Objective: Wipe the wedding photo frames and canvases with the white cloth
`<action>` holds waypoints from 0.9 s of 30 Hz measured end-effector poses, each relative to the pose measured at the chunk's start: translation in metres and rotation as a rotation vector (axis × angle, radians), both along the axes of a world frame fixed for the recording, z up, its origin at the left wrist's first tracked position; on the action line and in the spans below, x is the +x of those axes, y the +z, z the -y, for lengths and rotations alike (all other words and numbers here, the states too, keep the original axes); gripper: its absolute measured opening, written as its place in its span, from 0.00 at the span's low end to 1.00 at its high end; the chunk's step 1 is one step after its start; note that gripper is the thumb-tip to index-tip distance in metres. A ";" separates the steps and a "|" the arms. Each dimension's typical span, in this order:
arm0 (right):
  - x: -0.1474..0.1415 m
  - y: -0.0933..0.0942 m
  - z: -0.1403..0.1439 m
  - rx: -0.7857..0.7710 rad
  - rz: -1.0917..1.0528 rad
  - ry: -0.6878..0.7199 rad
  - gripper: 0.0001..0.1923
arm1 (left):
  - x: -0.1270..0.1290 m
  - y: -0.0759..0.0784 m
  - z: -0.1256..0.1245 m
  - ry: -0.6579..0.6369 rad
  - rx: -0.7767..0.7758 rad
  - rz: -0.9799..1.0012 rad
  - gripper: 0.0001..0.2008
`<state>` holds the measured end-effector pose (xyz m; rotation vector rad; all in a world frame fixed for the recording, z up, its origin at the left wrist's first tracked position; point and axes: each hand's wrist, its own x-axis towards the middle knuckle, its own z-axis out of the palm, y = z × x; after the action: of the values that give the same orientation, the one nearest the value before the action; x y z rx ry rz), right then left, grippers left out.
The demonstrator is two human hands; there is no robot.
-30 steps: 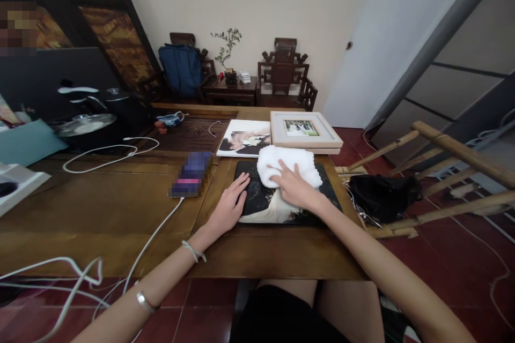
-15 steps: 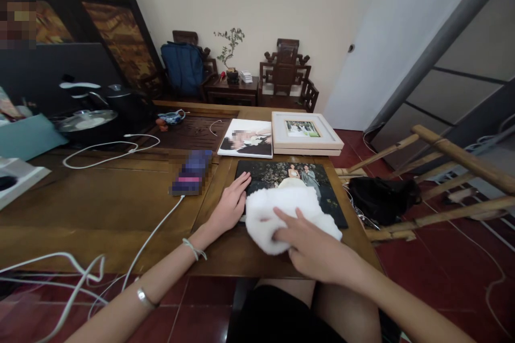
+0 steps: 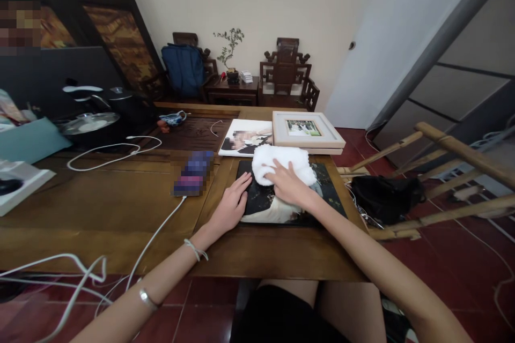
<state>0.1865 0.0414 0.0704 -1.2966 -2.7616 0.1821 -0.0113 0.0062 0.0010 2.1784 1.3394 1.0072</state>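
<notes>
A dark photo print (image 3: 261,204) lies flat near the front edge of the wooden table (image 3: 100,209). My right hand (image 3: 287,185) presses a white cloth (image 3: 281,162) onto the far half of the print. My left hand (image 3: 231,206) rests flat on the print's left edge, fingers spread, holding nothing. The cloth and my right hand hide much of the picture.
Behind the print lie another photo print (image 3: 245,138) and a stack of white picture frames (image 3: 306,131). A phone (image 3: 192,172) on a white cable (image 3: 155,233) sits to the left. Pots (image 3: 90,120), a teal box and more cables fill the left side. A bamboo chair (image 3: 442,171) and black bag (image 3: 384,195) stand at the right.
My right hand slid the cloth from the print's far part down to its near edge, then back up to the far part. My left hand stayed on the print's left edge.
</notes>
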 end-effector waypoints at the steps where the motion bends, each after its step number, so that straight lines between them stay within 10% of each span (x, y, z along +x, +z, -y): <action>1: 0.001 -0.001 0.013 0.007 0.008 0.016 0.30 | 0.000 0.000 0.000 0.006 -0.003 0.003 0.22; 11: 0.031 0.026 0.142 -0.330 -0.072 0.140 0.28 | 0.001 0.001 0.000 0.002 0.016 0.003 0.21; 20: 0.044 0.009 0.044 -0.171 -0.061 -0.056 0.29 | 0.002 0.002 0.001 0.007 -0.014 -0.020 0.21; 27: -0.013 0.000 0.014 0.029 0.038 -0.065 0.29 | -0.001 0.011 0.001 0.018 -0.059 0.153 0.23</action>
<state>0.1738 0.0270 0.0700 -1.3947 -2.7372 0.1134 -0.0125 0.0052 0.0123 2.0064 1.3030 1.1026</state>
